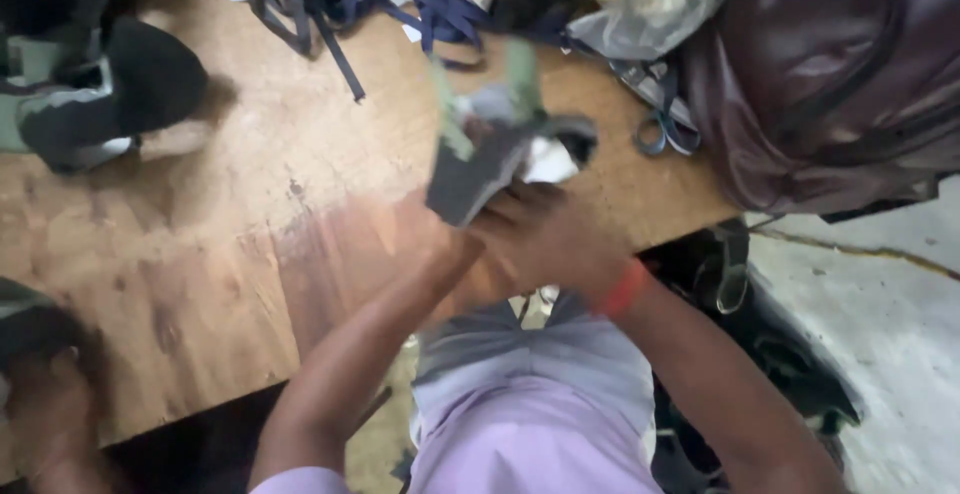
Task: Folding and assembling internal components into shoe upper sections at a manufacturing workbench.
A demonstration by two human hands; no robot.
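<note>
Both hands meet at the counter edge. Right hand grips the dark fabric piece, tilted up-left; left hand seems closed beneath it, though blurred.

Scissors; maroon bag; wooden table

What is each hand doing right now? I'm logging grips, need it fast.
Left hand: mostly hidden behind the right hand, grip cannot be told.
Right hand: closed on the dark grey fabric piece over the wooden table.
</note>
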